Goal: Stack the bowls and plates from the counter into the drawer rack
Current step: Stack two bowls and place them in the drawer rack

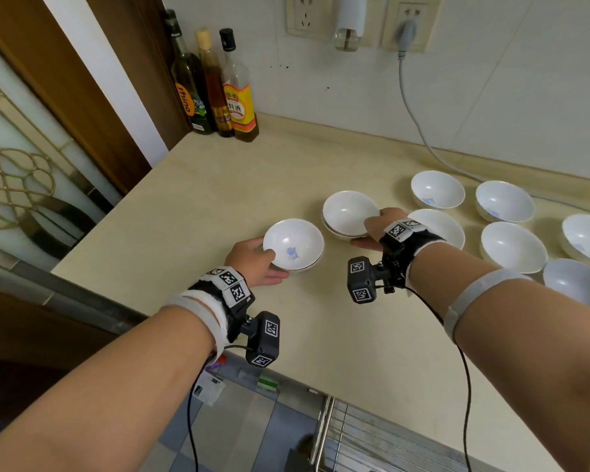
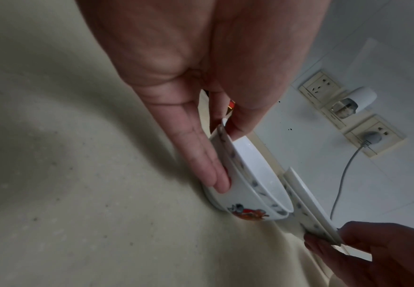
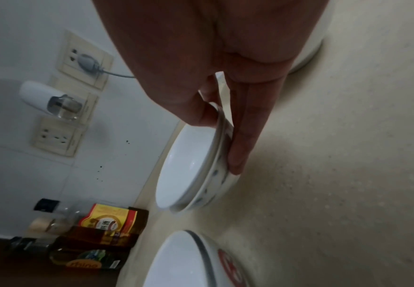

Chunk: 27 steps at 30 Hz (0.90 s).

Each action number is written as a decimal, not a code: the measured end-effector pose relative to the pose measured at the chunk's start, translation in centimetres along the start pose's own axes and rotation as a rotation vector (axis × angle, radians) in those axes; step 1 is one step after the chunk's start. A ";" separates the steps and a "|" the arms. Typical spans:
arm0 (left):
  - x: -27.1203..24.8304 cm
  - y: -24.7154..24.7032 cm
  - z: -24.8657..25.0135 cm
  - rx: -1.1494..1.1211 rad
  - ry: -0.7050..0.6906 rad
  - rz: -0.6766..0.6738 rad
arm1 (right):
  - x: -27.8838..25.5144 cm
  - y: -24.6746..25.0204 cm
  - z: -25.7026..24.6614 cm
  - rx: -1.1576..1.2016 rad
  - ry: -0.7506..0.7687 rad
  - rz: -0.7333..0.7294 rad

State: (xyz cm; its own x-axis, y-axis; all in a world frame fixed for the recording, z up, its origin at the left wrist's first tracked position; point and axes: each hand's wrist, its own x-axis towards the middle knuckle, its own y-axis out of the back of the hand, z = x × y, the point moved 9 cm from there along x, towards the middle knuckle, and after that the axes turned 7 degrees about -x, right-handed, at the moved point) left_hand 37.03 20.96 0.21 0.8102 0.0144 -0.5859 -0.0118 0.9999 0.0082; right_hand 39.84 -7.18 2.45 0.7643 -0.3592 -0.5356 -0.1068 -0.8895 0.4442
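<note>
Two small stacks of white bowls sit on the beige counter (image 1: 218, 185). My left hand (image 1: 265, 264) pinches the left bowl stack (image 1: 293, 245), thumb inside the rim and fingers under the outer wall; in the left wrist view the same grip of the left hand (image 2: 229, 160) shows on this painted bowl stack (image 2: 257, 186). My right hand (image 1: 365, 233) holds the right bowl stack (image 1: 349, 214) the same way, seen close as right hand (image 3: 220, 143) on bowl stack (image 3: 189, 169). Several single white bowls (image 1: 513, 247) stand further right. The wire drawer rack (image 1: 355, 434) lies below the counter's front edge.
Three bottles (image 1: 215, 86) stand in the back left corner against the wall. A grey cable (image 1: 419, 131) runs from a wall socket down behind the bowls. A wooden door frame (image 1: 92, 97) borders the counter on the left.
</note>
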 end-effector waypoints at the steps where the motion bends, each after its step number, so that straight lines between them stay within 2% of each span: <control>1: -0.2 -0.4 0.0 0.001 0.005 -0.014 | -0.8 -0.1 0.0 0.025 -0.020 -0.028; 4: -0.8 -1.0 0.0 -0.010 0.019 -0.036 | -2.3 0.6 -0.1 0.113 -0.004 -0.047; 7: -1.1 -0.5 0.3 -0.008 0.022 -0.010 | -3.5 1.5 1.0 0.064 0.010 -0.019; 10: -1.5 0.6 1.9 -0.002 -0.052 0.044 | -4.8 2.2 2.4 0.057 -0.006 0.017; 13: -2.1 0.6 3.9 -0.044 -0.130 0.052 | -5.9 1.7 3.8 0.033 -0.025 -0.008; 16: -3.2 -2.0 5.1 -0.043 -0.136 -0.048 | -6.6 1.2 5.0 0.094 -0.056 -0.015; 20: -5.1 -6.3 4.4 0.042 -0.075 -0.206 | -7.4 0.3 6.4 0.165 -0.081 -0.040; 27: -5.8 -9.4 2.5 0.105 -0.033 -0.262 | -8.4 -0.1 8.6 0.300 -0.118 -0.067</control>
State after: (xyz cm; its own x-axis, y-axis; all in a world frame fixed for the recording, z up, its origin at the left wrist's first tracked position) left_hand 33.91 11.52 5.53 0.7962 -0.2466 -0.5525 0.2599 0.9640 -0.0558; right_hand 27.99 -6.45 0.72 0.6987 -0.3117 -0.6440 -0.2550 -0.9495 0.1830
